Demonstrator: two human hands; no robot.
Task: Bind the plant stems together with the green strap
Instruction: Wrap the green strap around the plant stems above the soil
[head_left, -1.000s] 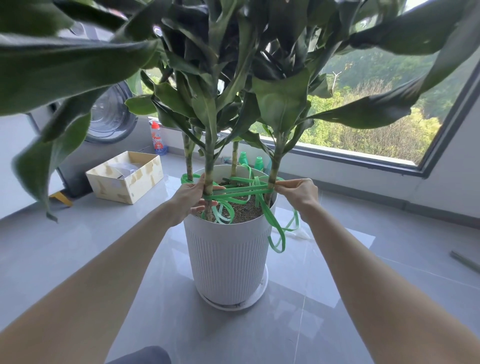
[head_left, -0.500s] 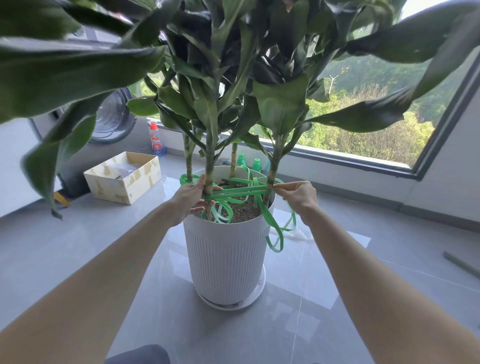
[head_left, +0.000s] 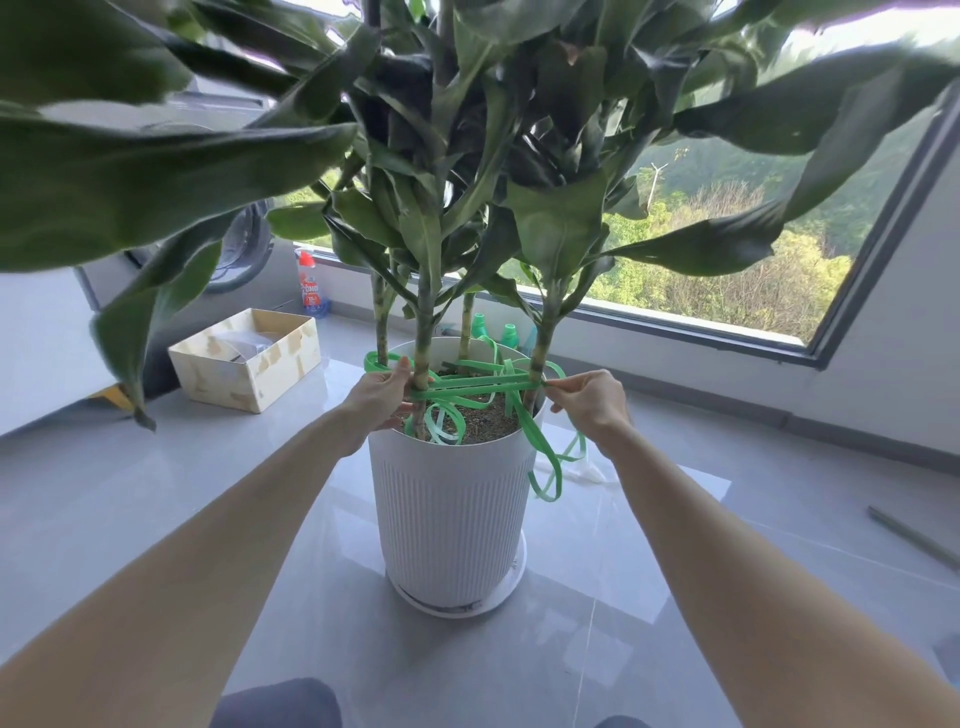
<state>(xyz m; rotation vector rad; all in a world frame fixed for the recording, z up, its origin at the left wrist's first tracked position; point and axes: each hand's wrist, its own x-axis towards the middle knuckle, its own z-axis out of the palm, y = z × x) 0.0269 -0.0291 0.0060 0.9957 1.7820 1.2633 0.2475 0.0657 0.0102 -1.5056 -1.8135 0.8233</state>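
Several thin plant stems (head_left: 423, 332) rise from soil in a tall white ribbed pot (head_left: 452, 509) on the floor. A flat green strap (head_left: 475, 383) runs in several bands between the front-left stem and the right stem (head_left: 543, 343), with loose loops over the soil and one loop hanging down the pot's right side. My left hand (head_left: 378, 400) grips the strap against the front-left stem. My right hand (head_left: 589, 402) pinches the strap's end beside the right stem.
Big dark leaves overhang the upper view. A cardboard box (head_left: 247, 358) sits on the grey tile floor at left, in front of a washing machine (head_left: 228, 260). Bottles (head_left: 307, 285) stand by the window sill behind the pot. A grey rod (head_left: 909, 538) lies at far right.
Both hands stay on the strap at the stems, barely shifted. The view has tilted slightly, and the strap between the two stems looks a little tauter.
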